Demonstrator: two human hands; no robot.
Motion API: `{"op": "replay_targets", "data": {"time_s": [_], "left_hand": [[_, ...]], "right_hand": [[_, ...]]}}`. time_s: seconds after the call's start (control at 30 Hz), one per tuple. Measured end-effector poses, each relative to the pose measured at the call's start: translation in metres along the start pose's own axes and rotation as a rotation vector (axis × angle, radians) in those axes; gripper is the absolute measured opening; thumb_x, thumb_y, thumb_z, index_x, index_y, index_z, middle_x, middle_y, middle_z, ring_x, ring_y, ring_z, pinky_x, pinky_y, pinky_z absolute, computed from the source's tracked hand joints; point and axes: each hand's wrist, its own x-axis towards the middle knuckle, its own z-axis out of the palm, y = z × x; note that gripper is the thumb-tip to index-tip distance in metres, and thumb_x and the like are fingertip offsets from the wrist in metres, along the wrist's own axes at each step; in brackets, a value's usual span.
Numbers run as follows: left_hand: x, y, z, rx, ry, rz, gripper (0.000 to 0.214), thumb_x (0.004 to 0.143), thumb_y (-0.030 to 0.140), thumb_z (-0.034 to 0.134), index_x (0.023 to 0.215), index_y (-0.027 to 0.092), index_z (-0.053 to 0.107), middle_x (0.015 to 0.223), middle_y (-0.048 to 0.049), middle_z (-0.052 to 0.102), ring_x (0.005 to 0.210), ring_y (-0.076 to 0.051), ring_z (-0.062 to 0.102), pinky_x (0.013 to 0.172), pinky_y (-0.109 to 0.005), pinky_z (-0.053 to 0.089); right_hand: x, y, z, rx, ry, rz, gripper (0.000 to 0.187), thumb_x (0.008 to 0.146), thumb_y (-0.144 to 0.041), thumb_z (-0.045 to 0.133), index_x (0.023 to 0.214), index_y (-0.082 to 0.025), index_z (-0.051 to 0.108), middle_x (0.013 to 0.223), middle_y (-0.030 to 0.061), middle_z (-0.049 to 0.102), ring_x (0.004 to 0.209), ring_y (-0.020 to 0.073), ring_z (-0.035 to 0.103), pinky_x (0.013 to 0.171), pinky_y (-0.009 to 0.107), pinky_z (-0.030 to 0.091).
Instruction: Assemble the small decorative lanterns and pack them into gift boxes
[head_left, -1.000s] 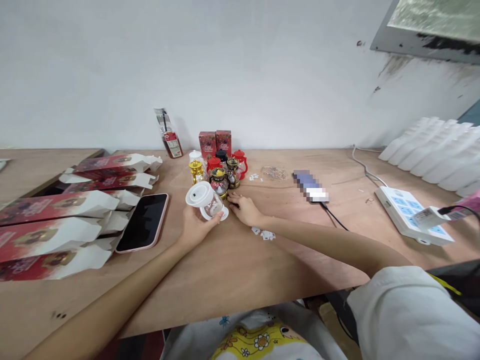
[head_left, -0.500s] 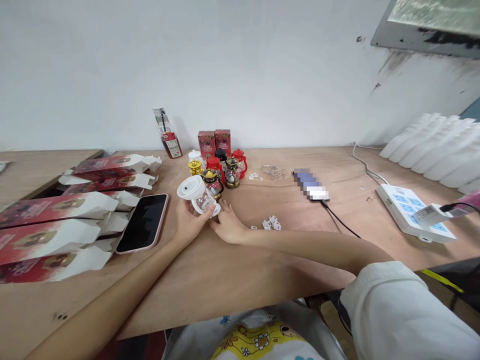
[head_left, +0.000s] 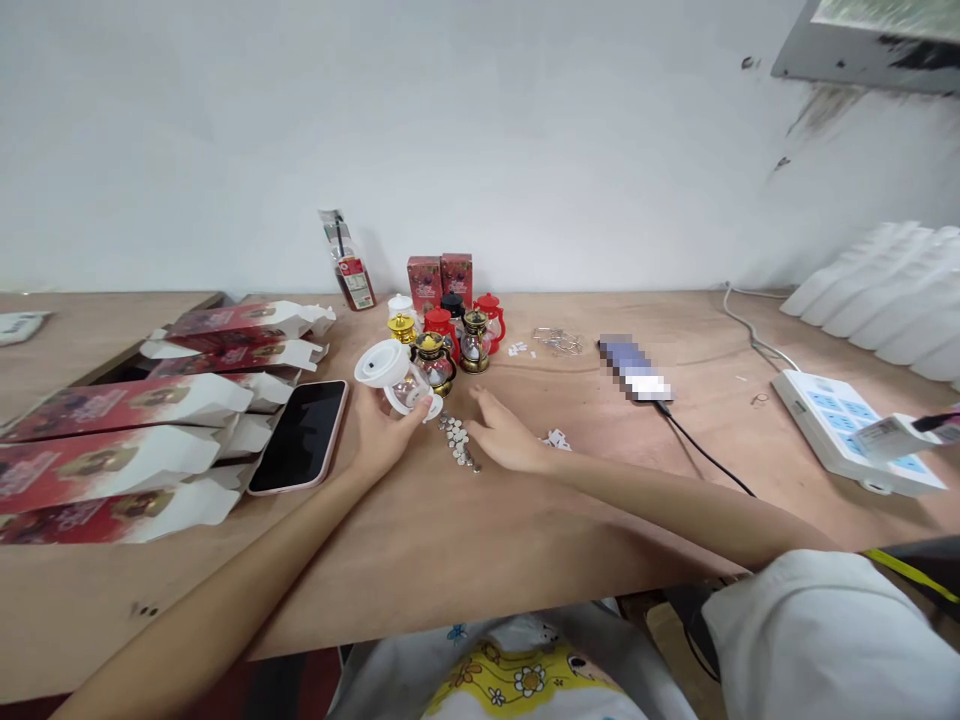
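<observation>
My left hand (head_left: 384, 432) is closed round a small white toy lantern (head_left: 395, 377), held tilted just above the wooden table (head_left: 480, 540). Right of it my right hand (head_left: 504, 436) rests palm down on the table with fingers spread, holding nothing. Between the two hands lies a row of small silver button cells (head_left: 459, 442). Behind them stands a cluster of little lanterns (head_left: 450, 338) in gold, red and black. Small white plastic bits (head_left: 556, 439) lie just right of my right hand.
A black phone in a pink case (head_left: 301, 435) lies left of my left hand, beside several red-and-white cartons (head_left: 127, 440). Two red boxes (head_left: 440, 276) stand at the wall. A white power strip (head_left: 847, 430), a cable (head_left: 705, 455) and metal rings (head_left: 559, 342) lie to the right.
My right hand slid right and opened flat, uncovering the row of button cells. The left hand kept hold of the white lantern. The camera shifted slightly left.
</observation>
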Motion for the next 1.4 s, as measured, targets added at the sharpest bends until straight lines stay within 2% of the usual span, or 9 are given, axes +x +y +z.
{"op": "replay_targets", "data": {"time_s": [0.1,0.2,0.3,0.5,0.67,0.9,1.07,1.3,1.4], "left_hand": [[-0.001,0.003,0.001,0.012,-0.013,-0.005,0.049,0.062,0.033,0.073,0.102,0.017,0.050,0.106,-0.0091,0.063,0.099,-0.024,0.062,0.089,-0.041,0.052],[-0.003,0.006,0.001,0.014,-0.035,-0.004,0.048,0.063,0.033,0.072,0.103,0.017,0.050,0.108,-0.0096,0.063,0.099,-0.024,0.063,0.087,-0.040,0.053],[-0.003,0.007,0.000,0.029,-0.044,-0.011,0.045,0.064,0.032,0.072,0.101,0.018,0.051,0.107,-0.0096,0.063,0.098,-0.024,0.063,0.087,-0.041,0.053],[-0.004,0.005,0.001,0.036,-0.030,-0.016,0.048,0.062,0.034,0.073,0.102,0.017,0.051,0.108,-0.0101,0.063,0.099,-0.024,0.062,0.086,-0.040,0.054],[-0.005,0.006,0.001,0.058,-0.060,0.012,0.047,0.064,0.035,0.071,0.102,0.016,0.051,0.106,-0.0104,0.063,0.097,-0.024,0.063,0.086,-0.040,0.053],[-0.006,0.007,0.001,0.074,-0.074,0.032,0.043,0.064,0.038,0.070,0.097,0.016,0.054,0.099,-0.0095,0.064,0.095,-0.025,0.063,0.084,-0.042,0.054],[-0.007,0.007,0.002,0.061,-0.084,0.029,0.047,0.062,0.037,0.071,0.100,0.016,0.054,0.103,-0.0111,0.065,0.095,-0.025,0.063,0.085,-0.042,0.054],[-0.010,-0.001,0.004,0.054,-0.112,0.007,0.049,0.062,0.040,0.072,0.100,0.014,0.055,0.106,-0.0135,0.063,0.101,-0.028,0.061,0.088,-0.045,0.051],[-0.011,-0.004,0.004,0.077,-0.132,0.044,0.049,0.064,0.039,0.071,0.104,0.015,0.054,0.105,-0.0120,0.062,0.102,-0.027,0.060,0.091,-0.045,0.049]], "right_hand": [[-0.025,0.017,-0.008,-0.205,-0.074,-0.114,0.064,0.090,-0.035,0.044,0.144,-0.007,0.025,0.155,0.0183,0.016,0.144,0.0303,0.008,0.117,0.050,0.017],[-0.043,0.032,-0.004,-0.416,-0.031,-0.310,0.061,0.093,-0.040,0.037,0.144,-0.009,0.027,0.154,0.0167,0.020,0.145,0.0279,0.007,0.118,0.051,0.010],[-0.041,0.044,-0.006,-0.496,0.035,-0.340,0.058,0.096,-0.045,0.029,0.144,-0.012,0.030,0.153,0.0151,0.025,0.145,0.0267,0.010,0.117,0.052,0.006],[0.024,0.060,-0.066,-0.281,0.243,-0.159,0.057,0.097,-0.047,0.016,0.138,-0.014,0.039,0.146,0.0158,0.038,0.141,0.0271,0.024,0.114,0.053,0.017],[0.082,0.079,-0.097,-0.244,0.202,-0.165,0.049,0.098,-0.044,0.023,0.134,-0.018,0.044,0.140,0.0123,0.047,0.134,0.0224,0.038,0.112,0.044,0.027],[0.107,0.093,-0.081,-0.305,0.142,-0.208,0.044,0.097,-0.035,0.031,0.124,-0.008,0.054,0.135,0.0169,0.051,0.130,0.0230,0.043,0.112,0.040,0.027],[0.078,0.088,-0.071,-0.322,0.100,-0.227,0.050,0.096,-0.042,0.029,0.128,-0.011,0.052,0.141,0.0129,0.047,0.136,0.0213,0.036,0.116,0.040,0.021],[0.037,0.049,-0.044,-0.174,-0.119,-0.333,0.047,0.091,-0.051,0.038,0.125,-0.024,0.057,0.135,0.0039,0.055,0.131,0.0192,0.044,0.116,0.041,0.026],[0.034,0.040,-0.041,-0.091,-0.106,-0.297,0.040,0.093,-0.044,0.039,0.121,-0.025,0.061,0.130,0.0024,0.059,0.127,0.0190,0.049,0.113,0.041,0.029]]}}
